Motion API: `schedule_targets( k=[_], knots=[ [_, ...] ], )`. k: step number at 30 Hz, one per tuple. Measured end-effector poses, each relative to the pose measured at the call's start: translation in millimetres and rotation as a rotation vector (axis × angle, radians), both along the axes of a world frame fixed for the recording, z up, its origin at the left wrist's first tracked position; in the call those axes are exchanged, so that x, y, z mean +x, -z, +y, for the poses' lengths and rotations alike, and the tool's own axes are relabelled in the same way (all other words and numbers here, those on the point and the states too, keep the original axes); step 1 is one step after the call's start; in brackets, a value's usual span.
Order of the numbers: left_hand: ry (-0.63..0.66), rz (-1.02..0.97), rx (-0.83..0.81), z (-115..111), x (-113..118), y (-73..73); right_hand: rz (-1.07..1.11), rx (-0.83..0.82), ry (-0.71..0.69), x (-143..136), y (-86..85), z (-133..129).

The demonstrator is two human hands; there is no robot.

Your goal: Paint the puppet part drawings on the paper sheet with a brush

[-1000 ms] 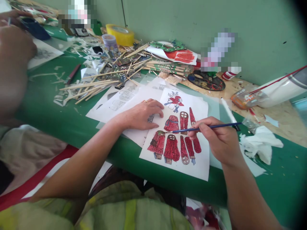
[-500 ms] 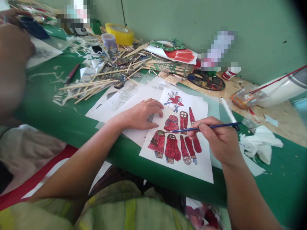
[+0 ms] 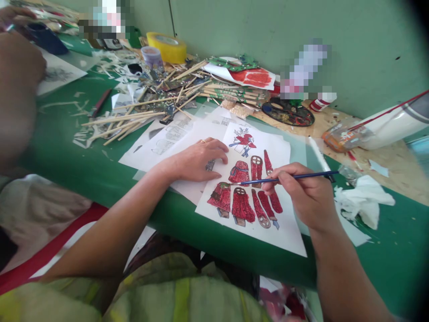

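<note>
Right hand (image 3: pixel 306 197) grips paintbrush (image 3: pixel 284 178), tip on red figure sheet (image 3: pixel 254 201); left hand (image 3: pixel 197 158) flat, pinning it; advise short, steady strokes

Pale green wall (image 3: pixel 234 27) behind a green-covered table (image 3: pixel 60 147); bare wooden tabletop (image 3: pixel 395 165) at right

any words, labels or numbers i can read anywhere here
None can be read.
Sheet of red painted figures under the brush: drawings only, no writing.
Printed sheets beside the left hand: marks too small to read.
Bottle by the wall: blurred out.
Yellow tape roll: no text visible.
</note>
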State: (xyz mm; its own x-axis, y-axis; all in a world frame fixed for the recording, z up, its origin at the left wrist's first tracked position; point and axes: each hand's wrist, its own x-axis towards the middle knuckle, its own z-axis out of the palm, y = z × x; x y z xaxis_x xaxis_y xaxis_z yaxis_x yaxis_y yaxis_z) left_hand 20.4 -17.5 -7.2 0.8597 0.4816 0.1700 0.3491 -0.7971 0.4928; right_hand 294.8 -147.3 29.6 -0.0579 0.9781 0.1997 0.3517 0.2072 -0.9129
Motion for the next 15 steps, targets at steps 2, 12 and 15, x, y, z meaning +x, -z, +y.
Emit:
schedule_targets(
  k=[2, 12, 15],
  knots=[
    [-0.004, -0.002, -0.007, 0.0, 0.2, -0.2, -0.007, -0.012, -0.008, -1.1, -1.2, 0.4],
    [-0.012, -0.004, -0.021, -1.3, 0.8, -1.2, 0.029, -0.021, -0.01, 2.1, -0.4, -0.2],
    [-0.017, 0.005, -0.017, -2.6, 0.9, -3.1, 0.036, -0.025, 0.001, 2.4, 0.0, -0.3]
  ],
)
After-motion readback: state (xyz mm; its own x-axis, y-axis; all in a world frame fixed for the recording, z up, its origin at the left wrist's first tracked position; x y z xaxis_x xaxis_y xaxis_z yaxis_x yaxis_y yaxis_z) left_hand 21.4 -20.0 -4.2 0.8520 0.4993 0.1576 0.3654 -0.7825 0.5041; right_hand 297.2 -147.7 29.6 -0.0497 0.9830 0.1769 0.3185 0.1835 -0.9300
